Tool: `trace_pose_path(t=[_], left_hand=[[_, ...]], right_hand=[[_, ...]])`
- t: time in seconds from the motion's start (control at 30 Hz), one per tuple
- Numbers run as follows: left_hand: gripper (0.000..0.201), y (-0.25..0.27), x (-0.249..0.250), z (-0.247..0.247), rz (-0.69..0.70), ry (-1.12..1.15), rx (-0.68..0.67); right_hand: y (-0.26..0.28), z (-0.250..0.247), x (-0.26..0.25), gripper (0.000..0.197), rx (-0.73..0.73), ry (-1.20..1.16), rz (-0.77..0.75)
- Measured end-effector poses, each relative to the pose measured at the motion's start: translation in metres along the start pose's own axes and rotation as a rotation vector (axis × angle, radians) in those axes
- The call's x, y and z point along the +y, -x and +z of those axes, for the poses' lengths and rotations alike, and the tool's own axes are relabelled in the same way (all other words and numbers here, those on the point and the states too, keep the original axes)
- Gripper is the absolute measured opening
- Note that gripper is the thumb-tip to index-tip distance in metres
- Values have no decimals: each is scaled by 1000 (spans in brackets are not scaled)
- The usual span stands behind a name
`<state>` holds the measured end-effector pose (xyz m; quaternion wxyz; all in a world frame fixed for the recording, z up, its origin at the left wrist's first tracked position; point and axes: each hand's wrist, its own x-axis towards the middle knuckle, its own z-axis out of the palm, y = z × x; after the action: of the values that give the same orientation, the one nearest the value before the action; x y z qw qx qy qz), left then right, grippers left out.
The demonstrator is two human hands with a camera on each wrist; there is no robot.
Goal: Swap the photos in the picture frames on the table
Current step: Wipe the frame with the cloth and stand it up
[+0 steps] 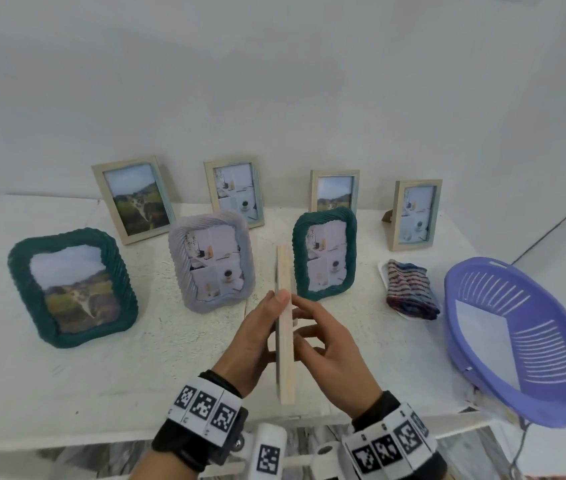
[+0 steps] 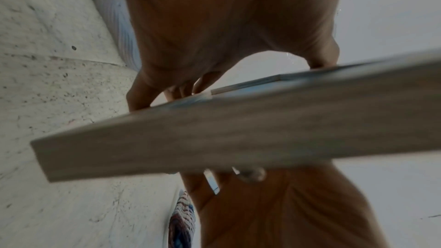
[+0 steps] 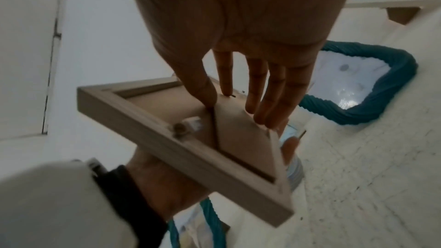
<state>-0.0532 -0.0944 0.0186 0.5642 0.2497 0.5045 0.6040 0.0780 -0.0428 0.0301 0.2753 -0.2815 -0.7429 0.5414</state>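
Note:
I hold a light wooden picture frame edge-on above the table's front middle. My left hand grips it from the left, thumb on the upper edge and fingers on the front face. In the left wrist view the frame's side crosses below the left hand. My right hand lies against the frame's back. In the right wrist view its straight fingers and thumb touch the cardboard backing and folded stand. The photo side is hidden.
Standing on the white table are a dark green frame, a lilac frame, a second green frame and several wooden frames along the wall. A folded striped cloth and a purple basket lie at the right.

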Motion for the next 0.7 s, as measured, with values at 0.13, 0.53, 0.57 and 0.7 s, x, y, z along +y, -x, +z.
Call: trace_pose_path(t=[0.13, 0.53, 0.57, 0.7], left_hand=[[80, 5, 3, -4, 4, 5, -16], [90, 13, 9, -5, 102, -240, 117], [92, 15, 9, -5, 134, -251, 134], [81, 21, 13, -11, 149, -170, 233]], right_hand=[[2, 2, 0, 38, 28, 122, -22], [9, -8, -17, 28, 119, 356, 146], [9, -10, -23, 33, 92, 60, 295], [7, -28, -25, 52, 94, -386, 525]])
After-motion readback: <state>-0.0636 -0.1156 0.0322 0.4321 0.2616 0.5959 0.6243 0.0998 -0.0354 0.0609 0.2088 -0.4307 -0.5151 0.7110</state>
